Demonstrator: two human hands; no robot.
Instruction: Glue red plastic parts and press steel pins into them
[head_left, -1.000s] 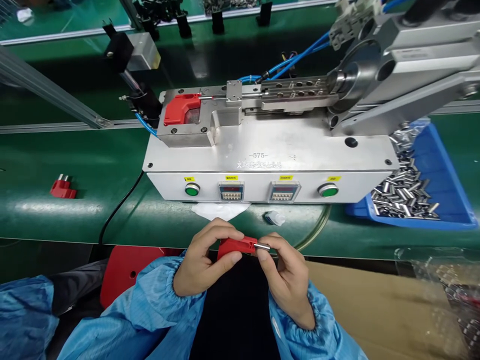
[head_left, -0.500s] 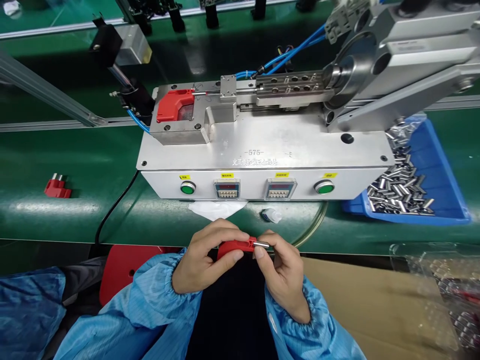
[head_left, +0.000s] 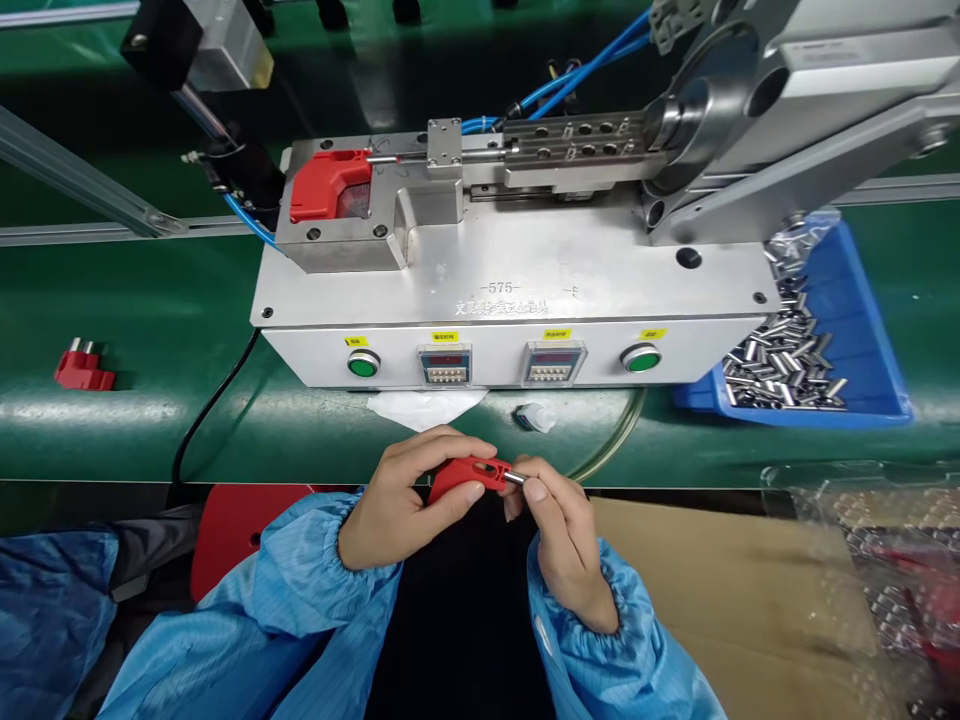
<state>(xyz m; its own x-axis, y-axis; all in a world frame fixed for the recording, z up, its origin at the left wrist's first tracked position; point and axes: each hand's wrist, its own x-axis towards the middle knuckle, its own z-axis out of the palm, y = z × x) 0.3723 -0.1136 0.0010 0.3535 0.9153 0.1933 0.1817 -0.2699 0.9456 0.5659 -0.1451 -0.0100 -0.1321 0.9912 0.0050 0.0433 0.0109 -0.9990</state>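
Observation:
My left hand (head_left: 409,500) grips a red plastic housing (head_left: 471,472) between thumb and fingers, just in front of the bench edge. A short metal pin (head_left: 515,478) is at the housing's right end, pinched by the thumb and fingers of my right hand (head_left: 559,520). How deep the pin sits in the housing I cannot tell. Beyond my hands stands a metal press fixture (head_left: 495,270). Another red housing (head_left: 326,185) lies in its nest at the left, with a thin rod at its right side.
At the right, a blue bin (head_left: 862,330) holds many metal sleeves (head_left: 787,355). A red part with two metal pins (head_left: 84,367) lies on the bench at left. A small bottle (head_left: 534,417) and white paper (head_left: 424,408) lie before the fixture. Clear trays (head_left: 885,560) are at lower right.
The view has shifted slightly. The red housing has turned a little, now showing an opening in its top, and my right fingers have closed further over the pin.

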